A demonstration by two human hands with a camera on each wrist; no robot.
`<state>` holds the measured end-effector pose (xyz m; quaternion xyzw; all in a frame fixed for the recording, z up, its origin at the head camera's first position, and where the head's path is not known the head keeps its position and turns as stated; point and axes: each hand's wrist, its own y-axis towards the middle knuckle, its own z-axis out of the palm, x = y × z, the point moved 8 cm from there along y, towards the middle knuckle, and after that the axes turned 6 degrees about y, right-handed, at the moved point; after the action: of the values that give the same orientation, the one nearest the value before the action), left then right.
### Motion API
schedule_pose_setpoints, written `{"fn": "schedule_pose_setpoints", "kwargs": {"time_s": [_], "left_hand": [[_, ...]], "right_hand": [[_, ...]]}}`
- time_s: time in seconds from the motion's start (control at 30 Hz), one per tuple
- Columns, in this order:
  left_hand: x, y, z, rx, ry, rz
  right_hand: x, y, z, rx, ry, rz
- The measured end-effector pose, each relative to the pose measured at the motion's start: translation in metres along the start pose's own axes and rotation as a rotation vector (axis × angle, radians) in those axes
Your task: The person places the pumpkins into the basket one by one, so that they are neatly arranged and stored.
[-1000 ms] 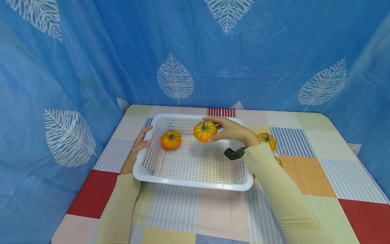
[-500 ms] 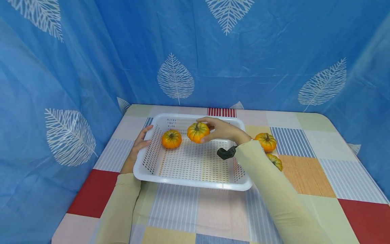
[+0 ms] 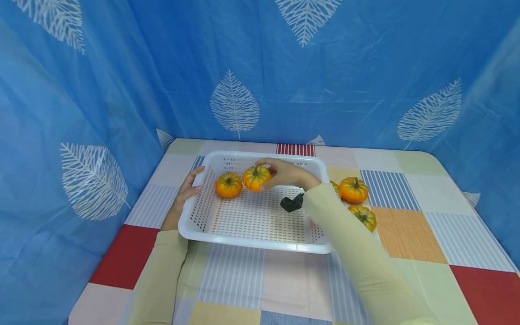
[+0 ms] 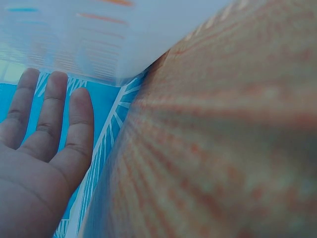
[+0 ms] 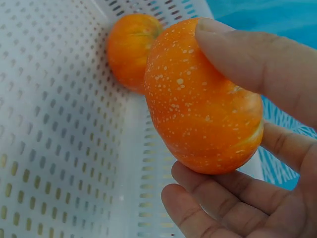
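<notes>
Head view: over the basket touched by the straight-fingered left hand, one pumpkin is grasped by the right hand, left of which the second pumpkin could be bumped by drift.

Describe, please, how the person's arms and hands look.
The left sleeve and right sleeve are long, plain and pale beige. The left hand and right hand show no gloves or rings. A dark, perforated piece protrudes near the right sleeve's end.

a draped booth (blue curtain, patchwork tablecloth)
</notes>
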<state>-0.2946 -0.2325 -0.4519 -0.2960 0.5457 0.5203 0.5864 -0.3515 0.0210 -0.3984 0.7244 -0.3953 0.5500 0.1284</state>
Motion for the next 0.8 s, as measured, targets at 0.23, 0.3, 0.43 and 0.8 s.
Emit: {"fn": "schedule_pose_setpoints", "kwargs": {"time_s": [0.23,0.3,0.43,0.8], "left_hand": [[0.001,0.001,0.001,0.001,0.049,-0.041],[0.001,0.0,0.001,-0.003,0.071,-0.048],[0.0,-0.002,0.0,-0.012,0.089,-0.053],[0.0,-0.002,0.0,-0.018,0.071,-0.032]], "right_hand": [[0.0,0.002,0.003,-0.038,-0.115,0.005],[-0.003,0.004,0.004,-0.049,-0.129,0.012],[-0.012,0.007,0.007,-0.049,-0.151,0.044],[-0.027,0.011,0.01,-0.071,-0.189,0.096]]}}
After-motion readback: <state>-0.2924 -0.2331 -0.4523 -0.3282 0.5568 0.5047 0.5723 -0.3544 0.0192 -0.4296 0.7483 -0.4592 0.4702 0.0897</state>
